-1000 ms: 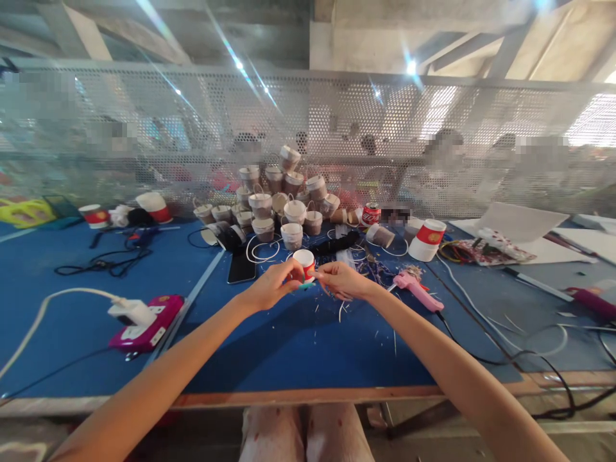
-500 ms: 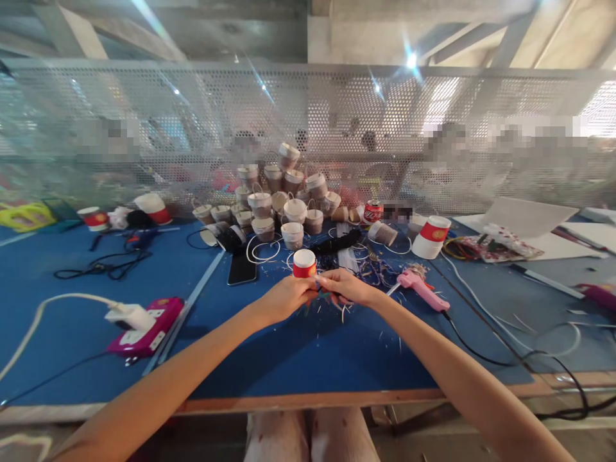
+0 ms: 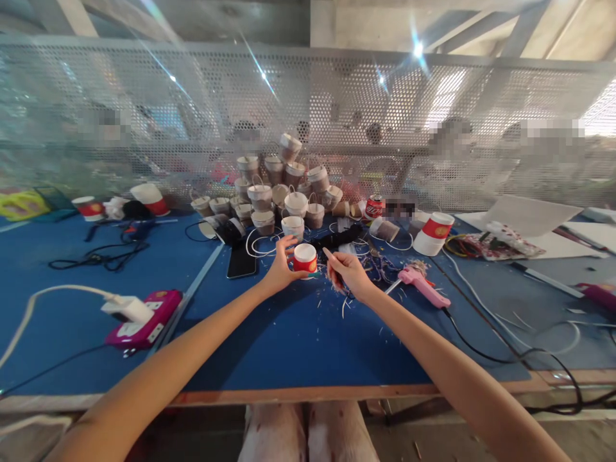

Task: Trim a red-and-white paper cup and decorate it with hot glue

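A small red-and-white paper cup (image 3: 305, 258) stands upright on the blue table in front of me. My left hand (image 3: 280, 266) curves around its left side, thumb at the front and fingers behind, holding it. To the right of the cup and apart from it is my right hand (image 3: 350, 274), its fingers closed in a pinch. A pale tip shows at its fingertips, too small to make out. Behind the cup rises a pile of small beige buckets (image 3: 296, 205) with thin handles. White cord (image 3: 262, 247) lies in loops beside a phone (image 3: 242, 262).
A pink glue gun (image 3: 423, 287) lies at right, its black cable running to the front edge. At left is a magenta power strip (image 3: 144, 319) with a white plug. A larger red-and-white cup (image 3: 434, 234), a cola can (image 3: 375, 207) and cord scraps surround the work area.
My hands, together in front of the cup before, have moved apart. The left hand has gone to the cup's left side; the right has drawn back to the right.
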A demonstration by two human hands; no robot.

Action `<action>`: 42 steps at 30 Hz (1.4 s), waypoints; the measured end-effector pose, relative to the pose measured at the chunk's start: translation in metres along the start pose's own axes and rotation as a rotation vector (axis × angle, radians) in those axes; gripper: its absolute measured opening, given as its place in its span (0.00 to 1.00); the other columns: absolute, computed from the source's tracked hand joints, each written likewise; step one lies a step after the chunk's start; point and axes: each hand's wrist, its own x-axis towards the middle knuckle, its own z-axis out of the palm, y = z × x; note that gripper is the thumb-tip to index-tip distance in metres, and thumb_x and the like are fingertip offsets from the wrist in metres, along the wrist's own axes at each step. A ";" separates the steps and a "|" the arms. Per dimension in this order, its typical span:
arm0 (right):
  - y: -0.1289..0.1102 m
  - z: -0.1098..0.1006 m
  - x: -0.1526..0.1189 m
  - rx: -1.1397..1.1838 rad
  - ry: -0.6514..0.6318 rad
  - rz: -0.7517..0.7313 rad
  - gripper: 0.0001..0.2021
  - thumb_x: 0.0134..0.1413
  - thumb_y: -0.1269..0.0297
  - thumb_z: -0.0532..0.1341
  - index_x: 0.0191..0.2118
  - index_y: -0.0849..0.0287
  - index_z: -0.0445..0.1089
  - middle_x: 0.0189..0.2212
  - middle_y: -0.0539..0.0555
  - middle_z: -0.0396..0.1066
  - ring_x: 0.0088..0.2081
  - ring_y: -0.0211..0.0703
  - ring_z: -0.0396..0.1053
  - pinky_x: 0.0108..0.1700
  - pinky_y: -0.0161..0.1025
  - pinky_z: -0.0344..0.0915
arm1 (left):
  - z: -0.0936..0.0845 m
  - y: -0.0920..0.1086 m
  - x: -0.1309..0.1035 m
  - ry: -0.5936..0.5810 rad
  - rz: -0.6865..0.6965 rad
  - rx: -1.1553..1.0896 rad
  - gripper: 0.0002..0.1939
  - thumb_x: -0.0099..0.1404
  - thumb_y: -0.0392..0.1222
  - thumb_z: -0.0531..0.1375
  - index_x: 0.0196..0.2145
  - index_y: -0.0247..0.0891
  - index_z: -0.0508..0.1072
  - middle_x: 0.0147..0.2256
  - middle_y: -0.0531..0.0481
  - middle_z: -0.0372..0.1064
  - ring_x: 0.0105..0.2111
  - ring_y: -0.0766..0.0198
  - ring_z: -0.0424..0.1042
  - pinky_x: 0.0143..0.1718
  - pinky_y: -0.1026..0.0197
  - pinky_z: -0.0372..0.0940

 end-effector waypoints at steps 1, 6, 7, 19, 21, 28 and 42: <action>0.001 0.000 0.000 -0.020 0.028 -0.009 0.24 0.45 0.41 0.59 0.19 0.58 0.59 0.09 0.43 0.59 0.09 0.28 0.54 0.10 0.27 0.46 | 0.003 0.000 0.000 -0.041 -0.024 -0.057 0.49 0.44 0.48 0.70 0.56 0.43 0.45 0.54 0.37 0.57 0.51 0.52 0.65 0.51 0.46 0.62; 0.006 -0.002 -0.004 -0.201 0.108 -0.101 0.24 0.49 0.41 0.56 0.17 0.57 0.58 0.08 0.44 0.57 0.09 0.29 0.53 0.13 0.29 0.50 | 0.012 0.008 -0.009 -0.076 -0.051 -0.076 0.44 0.47 0.40 0.69 0.56 0.41 0.48 0.48 0.41 0.63 0.48 0.55 0.67 0.51 0.47 0.62; 0.007 -0.002 -0.005 -0.235 0.102 -0.117 0.24 0.50 0.41 0.55 0.17 0.57 0.58 0.08 0.44 0.57 0.09 0.29 0.53 0.13 0.30 0.51 | 0.013 0.009 -0.012 -0.082 -0.043 -0.071 0.43 0.47 0.39 0.68 0.56 0.41 0.49 0.49 0.41 0.63 0.48 0.55 0.67 0.50 0.47 0.62; 0.020 0.010 -0.012 -0.453 0.079 -0.173 0.25 0.56 0.42 0.50 0.19 0.56 0.58 0.07 0.44 0.54 0.10 0.32 0.54 0.17 0.31 0.52 | 0.002 0.019 -0.020 -0.223 0.167 0.134 0.44 0.51 0.49 0.66 0.62 0.42 0.52 0.64 0.37 0.42 0.63 0.44 0.47 0.59 0.40 0.51; 0.019 0.011 -0.012 -0.452 0.077 -0.174 0.24 0.57 0.43 0.50 0.19 0.56 0.57 0.07 0.44 0.54 0.10 0.33 0.54 0.18 0.32 0.52 | -0.004 0.021 -0.021 -0.246 0.183 0.089 0.40 0.55 0.48 0.63 0.62 0.44 0.51 0.64 0.39 0.42 0.63 0.46 0.46 0.59 0.42 0.51; 0.020 0.017 -0.011 -0.485 0.110 -0.189 0.22 0.59 0.48 0.51 0.19 0.56 0.58 0.08 0.44 0.55 0.11 0.32 0.55 0.19 0.32 0.53 | -0.011 0.020 -0.022 -0.299 0.162 -0.032 0.27 0.61 0.48 0.55 0.59 0.46 0.60 0.64 0.44 0.46 0.63 0.49 0.50 0.59 0.46 0.53; 0.023 0.023 -0.010 -0.500 0.163 -0.180 0.22 0.58 0.47 0.49 0.20 0.57 0.57 0.08 0.44 0.55 0.11 0.32 0.56 0.18 0.30 0.52 | -0.007 0.011 -0.020 -0.259 0.277 -0.055 0.24 0.64 0.46 0.54 0.58 0.45 0.63 0.62 0.43 0.52 0.61 0.49 0.54 0.59 0.43 0.52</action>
